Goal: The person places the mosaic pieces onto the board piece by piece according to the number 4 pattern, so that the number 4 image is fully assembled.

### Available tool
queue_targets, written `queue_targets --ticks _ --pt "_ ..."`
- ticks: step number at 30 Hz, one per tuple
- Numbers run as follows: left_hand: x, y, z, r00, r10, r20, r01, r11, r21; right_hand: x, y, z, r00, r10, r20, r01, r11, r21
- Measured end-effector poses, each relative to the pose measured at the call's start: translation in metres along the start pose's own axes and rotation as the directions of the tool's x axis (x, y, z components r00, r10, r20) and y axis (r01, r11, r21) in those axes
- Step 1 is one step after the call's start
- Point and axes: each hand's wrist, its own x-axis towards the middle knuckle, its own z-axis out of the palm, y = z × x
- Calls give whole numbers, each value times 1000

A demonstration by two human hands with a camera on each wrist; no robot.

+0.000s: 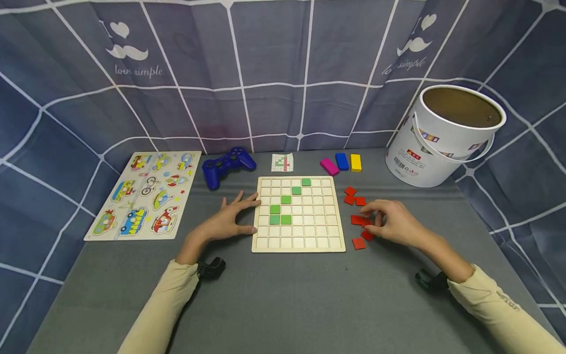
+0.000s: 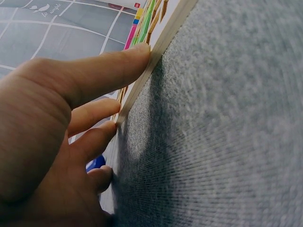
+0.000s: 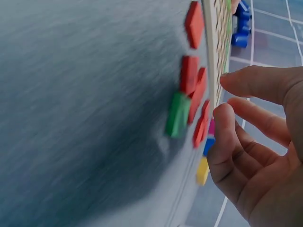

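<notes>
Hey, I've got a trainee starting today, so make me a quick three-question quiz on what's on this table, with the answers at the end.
1. How many green tiles sit on the gridded board?

2. True or false: the left hand is touching the right edge of the gridded board.

3. Fill in, going by the head view: the ____ lies between the magenta block and the yellow block.

Key: 1. Six. 2. False; it touches the left edge. 3. blue block.
</notes>
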Motion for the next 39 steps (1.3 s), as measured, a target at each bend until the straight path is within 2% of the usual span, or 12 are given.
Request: queue_targets --ticks 5,9,14,20,26,39 --pt "-3 1 -2 1000 -10 -9 10 1000 -6 -15 9 -4 998 50 28 -49 999 -19" --pt "-3 1 -2 1000 -15 -12 15 1000 7 -23 13 -3 998 49 42 -49 999 -17" --pt "-3 1 -2 1000 -12 -17 12 1000 8 -27 16 -1 1000 13 7 -12 999 -52" --pt "-5 -1 -1 999 16 -29 -15 1000 13 -29 16 -2 999 6 -43 -9 997 -73" --pt "-4 -1 -1 1000 23 -17 -23 1000 17 -15 8 0 997 -23 -73 16 996 -88" --pt "0 1 0 999 33 -4 -32 999 23 32 -29 29 993 -116 18 116 993 5"
